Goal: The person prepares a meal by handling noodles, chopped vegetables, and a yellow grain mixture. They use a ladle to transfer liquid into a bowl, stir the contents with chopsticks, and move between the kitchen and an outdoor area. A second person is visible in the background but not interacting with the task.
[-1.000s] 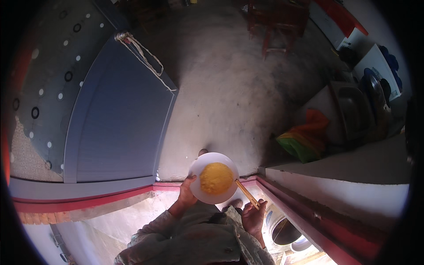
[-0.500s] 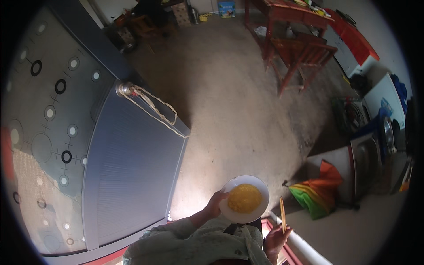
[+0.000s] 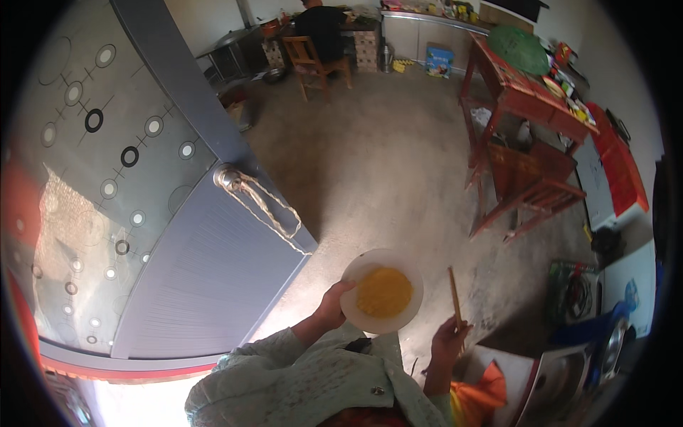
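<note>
My left hand (image 3: 331,306) is closed on the left rim of a white bowl (image 3: 348,265), held in front of my body. Yellow food, like a thick porridge or beaten egg, fills the middle of the bowl (image 3: 385,292). To the right, my right hand (image 3: 446,344) grips a pair of wooden chopsticks (image 3: 454,290). Their tips point up and away from me, apart from the bowl.
A grey door (image 3: 206,277) with a corded knob (image 3: 229,178) stands at left. Ahead, a person (image 3: 319,35) sits on a wooden chair (image 3: 313,60). Far right are a red table (image 3: 523,103) and chair (image 3: 526,181); an orange umbrella (image 3: 484,391) lies near right.
My view has tilted up and shifted, so the seated person and more of the far wall show. My right hand with the chopsticks has come up; the bowl stays in my left hand.
</note>
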Demonstrator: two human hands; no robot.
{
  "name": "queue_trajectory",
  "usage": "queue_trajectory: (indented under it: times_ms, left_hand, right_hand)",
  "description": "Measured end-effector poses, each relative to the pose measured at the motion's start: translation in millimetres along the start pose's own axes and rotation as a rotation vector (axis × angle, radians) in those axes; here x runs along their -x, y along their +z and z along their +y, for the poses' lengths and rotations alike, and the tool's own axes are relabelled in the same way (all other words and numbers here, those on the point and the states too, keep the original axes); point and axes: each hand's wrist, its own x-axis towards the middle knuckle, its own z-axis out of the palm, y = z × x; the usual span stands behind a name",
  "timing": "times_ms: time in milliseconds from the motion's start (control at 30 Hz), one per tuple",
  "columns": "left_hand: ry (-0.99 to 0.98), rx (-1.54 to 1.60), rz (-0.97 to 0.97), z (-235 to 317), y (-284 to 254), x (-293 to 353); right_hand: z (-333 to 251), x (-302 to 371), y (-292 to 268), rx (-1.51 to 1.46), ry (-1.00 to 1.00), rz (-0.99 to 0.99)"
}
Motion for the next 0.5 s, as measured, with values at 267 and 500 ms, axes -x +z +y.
queue_trajectory:
  times_ms: [267, 500]
  left_hand:
    - [0.124, -0.133, 0.013, -22, -26, -96]
    - [-0.023, 0.414, 0.072, 71, -55, -191]
  right_hand:
    - [161, -119, 94, 0.576, 0.651, -0.241]
    - [238, -170, 148, 0.725, 0.921, -0.300]
